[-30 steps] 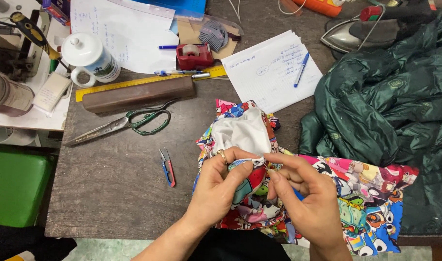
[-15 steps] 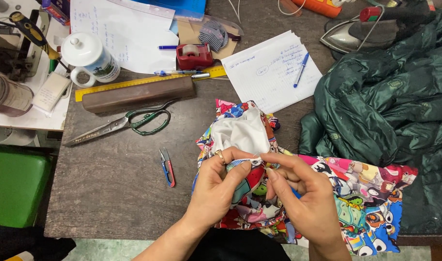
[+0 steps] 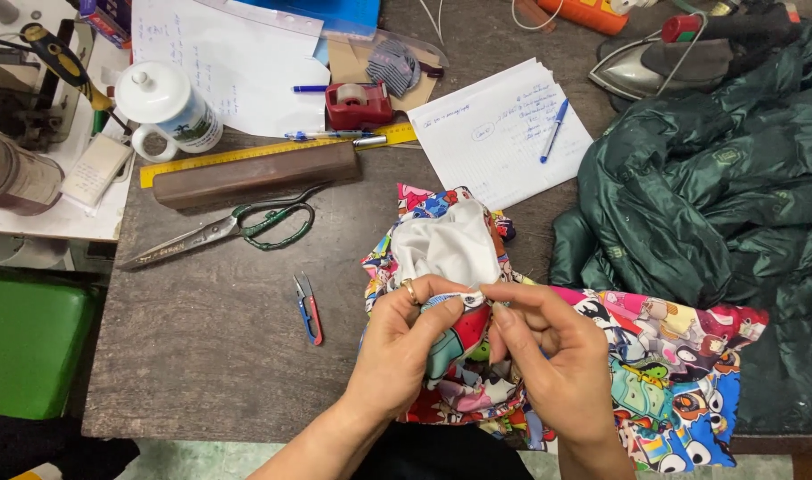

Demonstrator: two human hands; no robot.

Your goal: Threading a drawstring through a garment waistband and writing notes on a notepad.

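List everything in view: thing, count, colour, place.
printed fabric: 1, multicolour cartoon print with white lining, front centre, in both hands
jacket: 1, dark green, right
scissors: 1, green handles, left of the fabric
thread snips: 1, red and blue, front left
ruler: 1, yellow, behind the scissors
mug: 1, white, lidded, back left
tape dispenser: 1, red, back centre
iron: 1, grey, back right
left hand: pinching the fabric edge
right hand: pinching the fabric edge

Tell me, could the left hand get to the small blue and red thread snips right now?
Probably yes: the thread snips lie just beside the left hand on bare table, though it is pinching the patterned fabric.
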